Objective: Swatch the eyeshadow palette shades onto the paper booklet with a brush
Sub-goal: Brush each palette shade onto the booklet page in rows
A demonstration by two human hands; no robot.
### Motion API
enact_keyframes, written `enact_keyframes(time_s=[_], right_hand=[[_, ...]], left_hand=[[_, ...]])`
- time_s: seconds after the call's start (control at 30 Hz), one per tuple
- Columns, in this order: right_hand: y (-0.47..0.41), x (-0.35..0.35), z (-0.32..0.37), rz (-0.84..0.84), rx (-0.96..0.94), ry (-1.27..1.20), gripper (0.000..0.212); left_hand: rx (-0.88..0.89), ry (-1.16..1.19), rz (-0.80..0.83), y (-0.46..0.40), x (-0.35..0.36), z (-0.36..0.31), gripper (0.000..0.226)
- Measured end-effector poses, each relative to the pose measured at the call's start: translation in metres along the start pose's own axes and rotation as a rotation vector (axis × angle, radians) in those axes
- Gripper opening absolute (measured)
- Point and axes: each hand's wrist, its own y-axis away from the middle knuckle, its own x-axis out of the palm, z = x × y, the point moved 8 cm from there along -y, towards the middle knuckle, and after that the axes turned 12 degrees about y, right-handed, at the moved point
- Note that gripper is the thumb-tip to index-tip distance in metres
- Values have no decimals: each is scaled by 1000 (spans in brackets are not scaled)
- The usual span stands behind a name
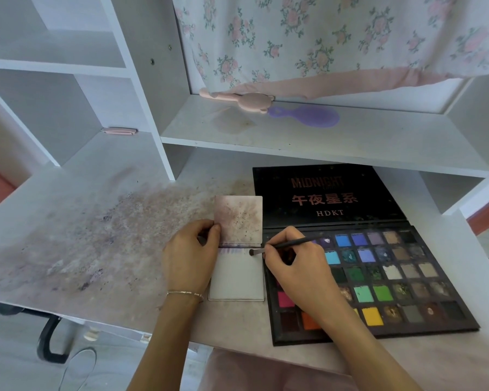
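- Fingers (pixel 287 235) of the right hand (pixel 297 266) curl round the brush (pixel 283 245), pinching its thin dark handle low down, close to the head, pencil-style.
- Brush tip sits at the top right corner of the white page of the paper booklet (pixel 236 277), just centre of the frame, touching or a hair above the paper; I cannot tell which.
- Left hand (pixel 189 255) pinches the booklet's flipped-up page (pixel 239 218) at its left edge, thumb and fingertips on the stained sheet, holding it open.
- Faint purple strokes (pixel 232 252) run along the top of the white page, right under the fold.
- Eyeshadow palette (pixel 378 277) lies open just right of the booklet, lid flat behind it, its left columns partly hidden under the right hand.
- Handling, as I read it: the brush looks light and stiff with a soft head, so that low grip gives good control for short strokes.
- Booklet pages look thin and floppy, likely to lift or slide under the bristles; pinning the edge near the fold seems the right hold.
- Pressed powder pans look crumbly; a light dab should do, since the desk (pixel 96 235) at left already wears a wide dusting of loose pigment.
- Palette looks rigid and flat, probably steady without a hand on it.
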Motion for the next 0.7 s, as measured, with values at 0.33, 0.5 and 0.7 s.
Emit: enact_keyframes(time_s=[0.33,0.5,0.7], right_hand=[[0,0,2,16,-14,9,15],[-1,-11,4,-96,-32,-37,19],[3,-39,-8,-202,-12,-141,14]], left_hand=[[6,-1,-10,0,-1,-1,11],[15,11,-17,0,-1,0,10],[10,16,-18,0,-1,0,10]])
